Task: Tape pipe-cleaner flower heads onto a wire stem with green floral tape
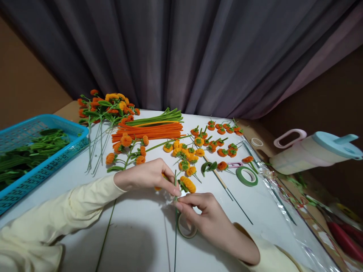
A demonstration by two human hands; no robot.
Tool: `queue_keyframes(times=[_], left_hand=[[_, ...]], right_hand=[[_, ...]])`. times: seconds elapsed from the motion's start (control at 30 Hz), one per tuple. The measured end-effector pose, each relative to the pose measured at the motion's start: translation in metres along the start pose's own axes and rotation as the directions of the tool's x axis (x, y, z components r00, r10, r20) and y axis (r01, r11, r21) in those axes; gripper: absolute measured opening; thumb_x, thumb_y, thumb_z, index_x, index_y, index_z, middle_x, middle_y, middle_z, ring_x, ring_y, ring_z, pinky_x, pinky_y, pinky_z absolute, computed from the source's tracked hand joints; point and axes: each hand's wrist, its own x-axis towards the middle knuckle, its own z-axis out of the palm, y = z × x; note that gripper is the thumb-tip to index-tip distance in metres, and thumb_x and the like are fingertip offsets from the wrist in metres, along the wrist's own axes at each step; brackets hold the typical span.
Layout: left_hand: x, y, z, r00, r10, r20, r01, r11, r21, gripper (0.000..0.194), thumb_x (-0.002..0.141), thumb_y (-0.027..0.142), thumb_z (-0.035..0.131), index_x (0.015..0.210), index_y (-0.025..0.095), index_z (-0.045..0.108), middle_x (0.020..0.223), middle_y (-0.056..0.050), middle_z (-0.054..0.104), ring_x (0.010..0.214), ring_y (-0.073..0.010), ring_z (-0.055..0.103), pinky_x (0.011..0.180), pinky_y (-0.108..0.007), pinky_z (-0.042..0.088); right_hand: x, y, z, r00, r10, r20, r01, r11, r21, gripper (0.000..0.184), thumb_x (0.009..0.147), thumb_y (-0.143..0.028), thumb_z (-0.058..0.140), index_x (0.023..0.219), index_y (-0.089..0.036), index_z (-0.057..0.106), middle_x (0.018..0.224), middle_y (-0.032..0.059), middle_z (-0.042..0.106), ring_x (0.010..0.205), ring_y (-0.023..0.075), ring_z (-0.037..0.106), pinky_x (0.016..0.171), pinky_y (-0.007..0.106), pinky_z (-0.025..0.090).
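Note:
My left hand (155,175) is closed, its thumb and fingertips pinching a thin green flower stem (175,241). Just below, my right hand (204,213) pinches at the same stem; its fingertips hide whether a strip of tape is there too. The dark stem runs down toward the near table edge. A yellow-orange pom-pom flower (188,184) sits right by the fingertips, and another yellow bloom is partly hidden behind my left fingers. Under my right hand is a roll of green tape (187,231), partly covered by it.
A blue basket (82,136) of green leaves stands left. Finished flowers (113,104) and orange pipe cleaners (150,132) lie at the back. Loose flower heads (184,153), another green tape roll (247,176) and a tumbler (309,153) are to the right.

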Motion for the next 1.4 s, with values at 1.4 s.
queue_keyframes(times=[1.4], left_hand=[[-0.004,-0.003,0.001,0.969,0.245,0.016,-0.244,0.953,0.179,0.026,0.075,0.039,0.068,0.071,0.014,0.072,0.061,0.002,0.058,0.062,-0.0107,0.047,0.058,-0.019,0.036]], right_hand=[[-0.003,0.025,0.001,0.985,0.093,0.143,-0.151,0.864,0.479,0.034,0.080,-0.043,0.066,0.086,-0.010,0.074,0.043,-0.0050,0.044,0.039,0.0056,0.037,0.041,0.020,0.029]])
